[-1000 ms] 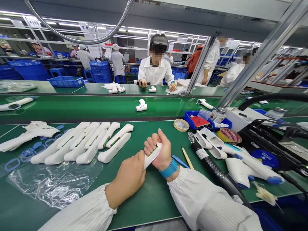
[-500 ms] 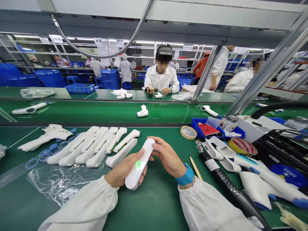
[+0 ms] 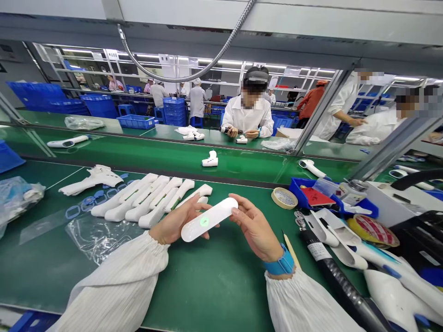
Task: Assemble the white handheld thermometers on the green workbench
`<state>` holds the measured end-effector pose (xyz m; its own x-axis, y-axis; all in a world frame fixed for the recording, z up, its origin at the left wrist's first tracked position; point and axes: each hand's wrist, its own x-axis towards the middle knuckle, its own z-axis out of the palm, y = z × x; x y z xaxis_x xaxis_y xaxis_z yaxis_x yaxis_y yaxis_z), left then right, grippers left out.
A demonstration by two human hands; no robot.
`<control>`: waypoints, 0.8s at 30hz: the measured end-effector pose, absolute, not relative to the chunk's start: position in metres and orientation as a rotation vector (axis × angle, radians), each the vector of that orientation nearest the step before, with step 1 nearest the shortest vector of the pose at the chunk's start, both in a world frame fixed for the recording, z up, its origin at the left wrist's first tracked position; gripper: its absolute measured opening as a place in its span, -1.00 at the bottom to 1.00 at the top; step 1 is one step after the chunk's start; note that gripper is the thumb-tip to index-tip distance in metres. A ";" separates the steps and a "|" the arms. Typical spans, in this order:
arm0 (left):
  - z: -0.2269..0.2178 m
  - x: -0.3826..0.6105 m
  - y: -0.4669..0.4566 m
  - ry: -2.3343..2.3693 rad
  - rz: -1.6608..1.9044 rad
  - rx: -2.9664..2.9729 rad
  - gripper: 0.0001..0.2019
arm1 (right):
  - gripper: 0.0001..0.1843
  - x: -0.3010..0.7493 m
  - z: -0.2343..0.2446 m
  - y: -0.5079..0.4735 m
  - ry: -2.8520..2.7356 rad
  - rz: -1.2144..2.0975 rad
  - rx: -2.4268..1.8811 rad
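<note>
A long white handheld device [image 3: 209, 219] with rounded ends hangs tilted above the green bench, a green ring lit on its face. My right hand [image 3: 254, 226], with a blue wrist strap, pinches its upper right end between thumb and fingers. Behind the device's lower left part is my left hand [image 3: 176, 220], fingers apart; whether they touch its underside is hidden. Left of my hands, several white handle shells [image 3: 145, 198] lie side by side in a row, some showing green boards inside.
Clear plastic film [image 3: 98, 237] and a white gun-shaped shell [image 3: 92, 179] lie at left. On the right are a tape roll [image 3: 284, 198], a blue bin [image 3: 299, 184], a black-handled tool [image 3: 332, 267] and white housings [image 3: 391, 290]. A co-worker [image 3: 247, 110] sits across the green conveyor [image 3: 166, 157].
The device has turned toward horizontal. My left hand has loosened from around it and its fingers have spread, while my right hand keeps the upper end. The view has shifted left.
</note>
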<state>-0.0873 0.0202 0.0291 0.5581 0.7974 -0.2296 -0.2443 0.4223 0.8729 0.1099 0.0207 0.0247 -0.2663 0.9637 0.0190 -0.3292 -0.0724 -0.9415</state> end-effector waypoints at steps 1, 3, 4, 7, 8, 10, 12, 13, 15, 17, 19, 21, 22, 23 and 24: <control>0.030 -0.090 0.021 0.716 0.739 0.917 -0.44 | -0.59 0.110 0.024 0.021 -1.129 1.571 -0.825; 0.030 -0.095 0.022 0.730 0.748 0.933 -0.44 | -0.59 0.109 0.023 0.020 -1.137 1.587 -0.812; 0.031 -0.097 0.023 0.740 0.736 0.945 -0.43 | -0.59 0.109 0.022 0.020 -1.136 1.596 -0.804; 0.033 -0.102 0.023 0.771 0.682 0.988 -0.41 | -0.61 0.107 0.020 0.019 -1.118 1.616 -0.792; 0.033 -0.103 0.023 0.783 0.668 1.000 -0.41 | -0.61 0.106 0.020 0.019 -1.109 1.619 -0.793; 0.034 -0.105 0.024 0.808 0.658 1.015 -0.41 | -0.62 0.105 0.020 0.018 -1.087 1.622 -0.799; 0.035 -0.106 0.023 0.826 0.666 1.012 -0.41 | -0.63 0.104 0.020 0.017 -1.063 1.621 -0.805; 0.036 -0.107 0.023 0.831 0.675 1.010 -0.41 | -0.63 0.103 0.020 0.017 -1.050 1.621 -0.807; 0.036 -0.108 0.023 0.836 0.705 1.006 -0.41 | -0.65 0.103 0.019 0.016 -1.028 1.621 -0.808; 0.038 -0.109 0.024 0.848 0.741 1.003 -0.41 | -0.65 0.102 0.018 0.016 -1.015 1.623 -0.800; 0.038 -0.110 0.024 0.864 0.765 1.000 -0.42 | -0.66 0.101 0.017 0.016 -1.011 1.627 -0.787; 0.039 -0.111 0.024 0.877 0.774 1.004 -0.42 | -0.67 0.101 0.016 0.015 -1.015 1.628 -0.768; 0.039 -0.112 0.024 0.881 0.777 1.008 -0.42 | -0.68 0.101 0.015 0.015 -1.019 1.629 -0.758; 0.039 -0.113 0.024 0.885 0.782 1.012 -0.42 | -0.68 0.100 0.015 0.015 -1.025 1.629 -0.749; 0.039 -0.114 0.024 0.888 0.786 1.016 -0.43 | -0.69 0.100 0.015 0.015 -1.030 1.629 -0.742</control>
<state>-0.1135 0.0244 0.0390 0.4287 0.8697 -0.2445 -0.1365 0.3299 0.9341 0.1002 0.0148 0.0151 -0.2842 0.9585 0.0214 -0.4302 -0.1075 -0.8963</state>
